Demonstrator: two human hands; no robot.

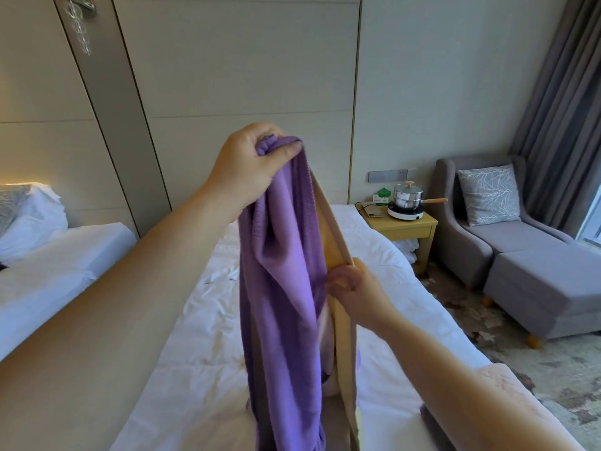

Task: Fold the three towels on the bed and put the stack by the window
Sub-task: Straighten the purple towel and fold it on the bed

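A purple towel [279, 288] with a tan, yellowish edge hangs in long folds above the white bed [406, 294]. My left hand [247, 167] is raised and pinches the towel's top corner. Lower and to the right, my right hand [354, 288] grips the tan edge of the same towel about halfway down. At the bottom right, part of a light pink towel [507, 395] lies on the bed, with a dark one [429, 415] peeking out beneath my right forearm.
A second white bed [58, 265] stands at the left. Beyond the bed, a yellow bedside table [409, 229] carries a steel pot on a hotplate [406, 200]. A grey armchair with a cushion [481, 219] and footstool [546, 288] stand by the curtained window [588, 222].
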